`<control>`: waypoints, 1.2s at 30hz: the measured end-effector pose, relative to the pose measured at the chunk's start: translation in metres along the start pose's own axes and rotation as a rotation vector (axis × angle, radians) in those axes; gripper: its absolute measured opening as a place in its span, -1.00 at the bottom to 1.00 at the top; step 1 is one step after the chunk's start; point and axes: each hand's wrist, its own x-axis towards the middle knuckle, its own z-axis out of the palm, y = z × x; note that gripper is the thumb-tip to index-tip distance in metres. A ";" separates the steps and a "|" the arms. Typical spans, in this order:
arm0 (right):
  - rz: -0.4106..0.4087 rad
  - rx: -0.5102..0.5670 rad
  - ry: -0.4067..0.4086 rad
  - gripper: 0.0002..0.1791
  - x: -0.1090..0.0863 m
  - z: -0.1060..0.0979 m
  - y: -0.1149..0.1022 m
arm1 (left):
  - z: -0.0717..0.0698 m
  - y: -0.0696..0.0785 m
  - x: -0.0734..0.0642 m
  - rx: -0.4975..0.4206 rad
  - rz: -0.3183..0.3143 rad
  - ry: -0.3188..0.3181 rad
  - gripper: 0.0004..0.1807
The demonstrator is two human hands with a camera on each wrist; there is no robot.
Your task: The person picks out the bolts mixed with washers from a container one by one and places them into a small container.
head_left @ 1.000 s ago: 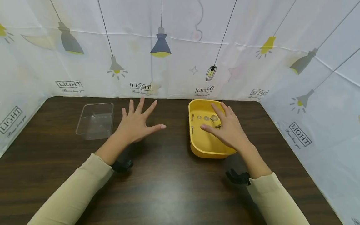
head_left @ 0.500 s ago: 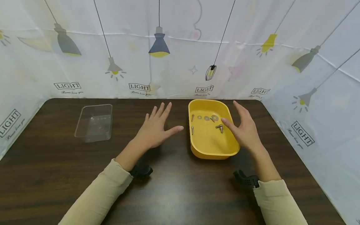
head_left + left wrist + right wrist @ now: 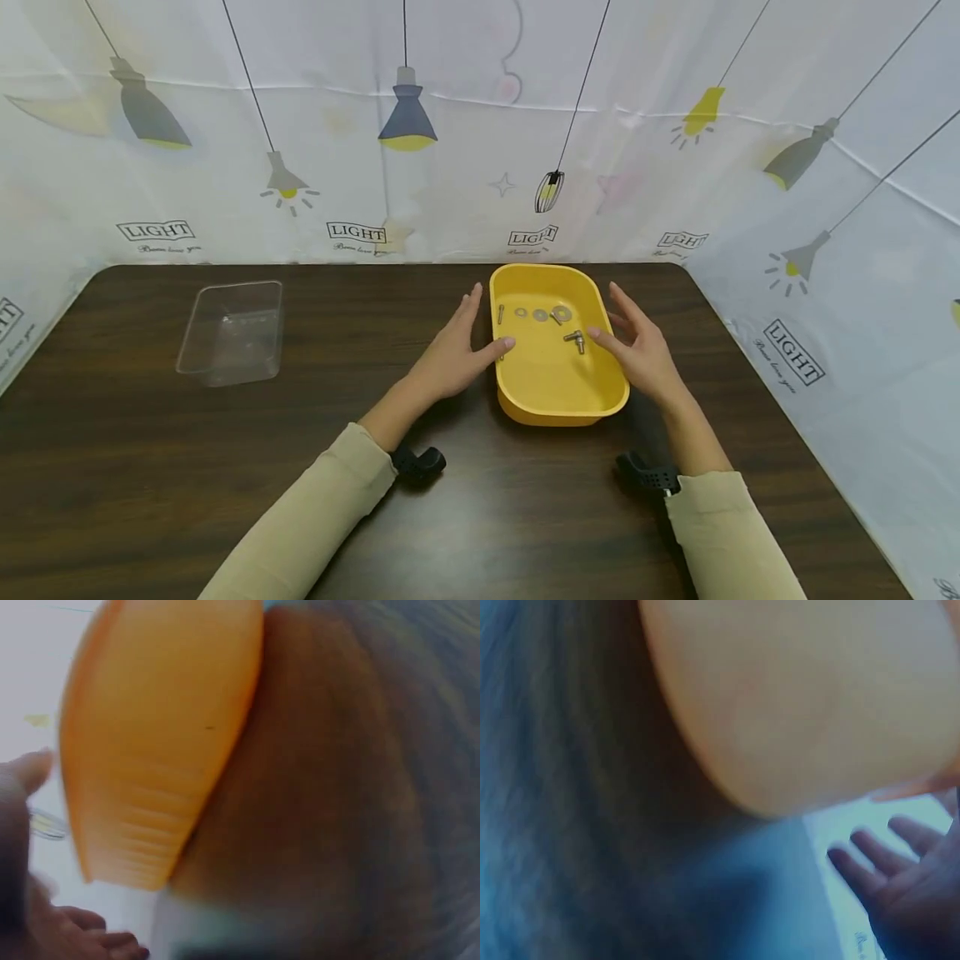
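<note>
A yellow plastic basket [image 3: 558,392] stands on the dark wooden table, holding several screws [image 3: 576,339] and flat washers [image 3: 540,315]. My left hand [image 3: 457,350] is at its left side, fingers extended and thumb tip over the rim. On the opposite side is my right hand [image 3: 645,354], its thumb reaching over the right rim and its fingers outside. The left wrist view has the basket's ribbed side wall [image 3: 157,750] close beside the left fingers. In the right wrist view, spread fingers [image 3: 877,862] appear near the basket's blurred wall [image 3: 802,712].
A clear plastic box [image 3: 232,333] stands on the table [image 3: 375,517] at the back left. White curtains [image 3: 465,167] printed with lamps rise behind the table and along its sides.
My left hand has moved right, from between the clear box and the basket to the basket's left rim. The right hand first drew back from over the basket, and is now at its right rim.
</note>
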 end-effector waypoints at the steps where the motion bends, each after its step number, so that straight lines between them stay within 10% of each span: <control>1: 0.003 0.017 -0.005 -0.12 0.000 0.001 0.002 | 0.002 -0.002 0.002 -0.036 -0.003 0.001 0.09; 16: 0.097 0.461 -0.039 -0.28 0.001 0.030 0.007 | 0.011 -0.026 0.007 -0.388 0.168 -0.028 -0.14; 36: -0.019 0.469 -0.019 -0.29 0.021 0.091 -0.019 | -0.043 -0.062 -0.011 -0.350 0.154 0.015 -0.16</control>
